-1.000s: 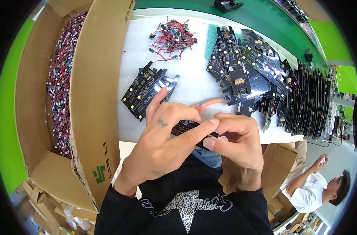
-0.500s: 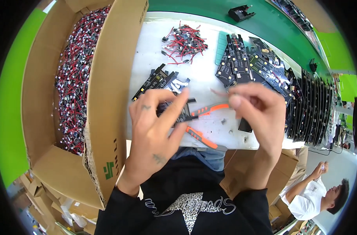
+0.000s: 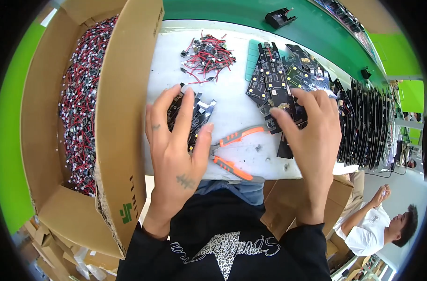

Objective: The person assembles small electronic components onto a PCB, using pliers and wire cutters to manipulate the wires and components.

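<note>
My left hand (image 3: 173, 145) spreads its fingers over a small pile of black circuit boards (image 3: 198, 115), hiding part of it; whether the fingertips touch the boards I cannot tell. On the right, my right hand (image 3: 314, 129) has thumb and fingers apart around the near part of a heap of black circuit boards (image 3: 273, 77) with small pale-yellow squares. No board is visibly gripped in it. Between the hands lie pliers (image 3: 237, 136) with orange and grey handles, spread apart. Beyond my left hand sits a heap of small parts with red and black wires (image 3: 209, 56).
A deep cardboard box (image 3: 122, 93) on the left holds many small wired parts (image 3: 87, 98). Black boards stand in a row (image 3: 370, 126) at the right, near a green mat (image 3: 252, 58). A black plastic part (image 3: 279, 18) lies far back. Another person (image 3: 370, 229) sits at right.
My right hand has let go of a thin reddish wire piece and moved over the right board heap. My left hand has shifted left over its pile, and the board beside the pliers has gone from there.
</note>
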`<state>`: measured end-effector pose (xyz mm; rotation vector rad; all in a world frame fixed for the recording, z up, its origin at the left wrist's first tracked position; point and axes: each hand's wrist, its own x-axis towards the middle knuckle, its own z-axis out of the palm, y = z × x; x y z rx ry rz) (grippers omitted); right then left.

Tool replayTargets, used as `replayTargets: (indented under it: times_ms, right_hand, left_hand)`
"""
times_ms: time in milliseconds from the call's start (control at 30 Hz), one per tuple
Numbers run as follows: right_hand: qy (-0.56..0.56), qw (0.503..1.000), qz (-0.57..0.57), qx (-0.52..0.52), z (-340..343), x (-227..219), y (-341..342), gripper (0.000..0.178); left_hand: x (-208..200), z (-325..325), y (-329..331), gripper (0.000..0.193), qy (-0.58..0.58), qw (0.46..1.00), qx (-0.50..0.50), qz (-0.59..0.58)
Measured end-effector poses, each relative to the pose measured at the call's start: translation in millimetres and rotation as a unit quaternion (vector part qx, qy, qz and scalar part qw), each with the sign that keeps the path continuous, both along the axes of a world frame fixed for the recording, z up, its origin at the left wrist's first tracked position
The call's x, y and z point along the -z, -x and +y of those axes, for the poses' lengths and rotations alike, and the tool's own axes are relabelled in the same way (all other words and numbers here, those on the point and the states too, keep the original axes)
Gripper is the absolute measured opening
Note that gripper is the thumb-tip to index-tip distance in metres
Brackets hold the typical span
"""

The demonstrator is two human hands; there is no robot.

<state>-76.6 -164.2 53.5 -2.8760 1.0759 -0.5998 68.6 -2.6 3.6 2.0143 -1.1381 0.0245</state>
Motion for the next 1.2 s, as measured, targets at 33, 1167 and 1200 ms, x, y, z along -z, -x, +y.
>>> replayTargets:
  times_ms: [33,1167,1200]
  right_hand:
    - [0.006,1.0,0.009,0.011,5,0,2,0.042]
    - [-0.336,0.901,-0.2,-0.187,19,-5,41,0.026]
    - [-0.337,0.901,-0.2,-0.188,20,-6,42,0.026]
  left_hand:
    - [-2,-1,3,0.051,-0.003,1.0,0.011,0.011]
    - [-13,-21,22,0.056,0.073,0.968,0.242,0.015]
    - [-16,-18,16,0.056,0.071,0.968,0.241,0.015]
